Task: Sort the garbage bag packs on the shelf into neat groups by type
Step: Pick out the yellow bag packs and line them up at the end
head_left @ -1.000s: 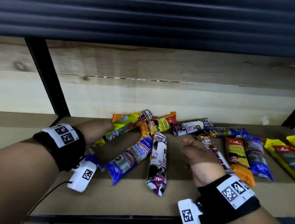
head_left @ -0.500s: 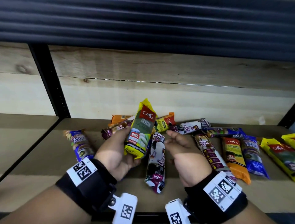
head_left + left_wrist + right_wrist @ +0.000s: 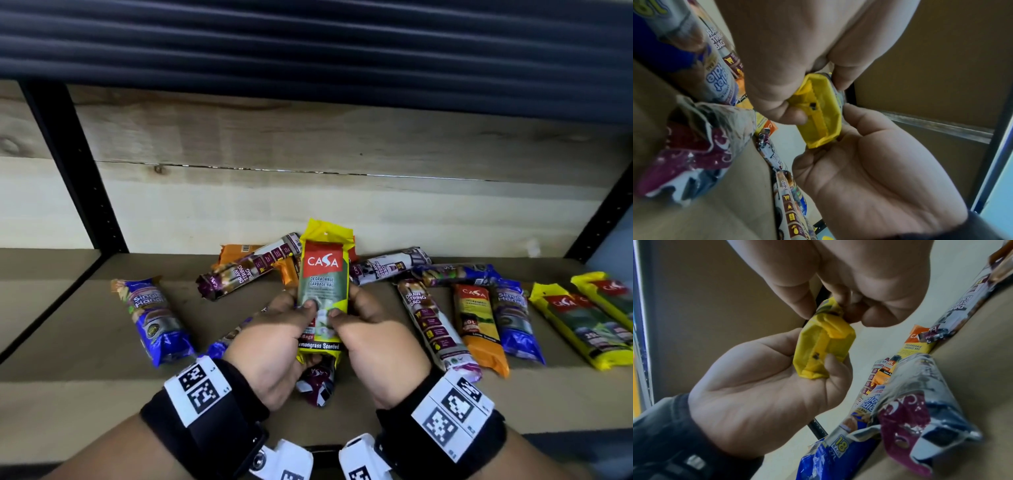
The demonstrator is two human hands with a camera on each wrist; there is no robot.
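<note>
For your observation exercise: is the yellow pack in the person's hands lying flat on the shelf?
No: both hands hold the yellow pack upright above the shelf.

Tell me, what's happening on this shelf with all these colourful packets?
A person is sorting garbage bag packs. Both the left hand and the right hand hold one yellow plastic lemongrass-scented pack upright above the brown shelf board, thumbs pressed on its front. Two matching yellow packs lie at the far right. Blue, orange and maroon-and-white packs lie scattered around the hands, so the sorting looks only partly done.
</note>
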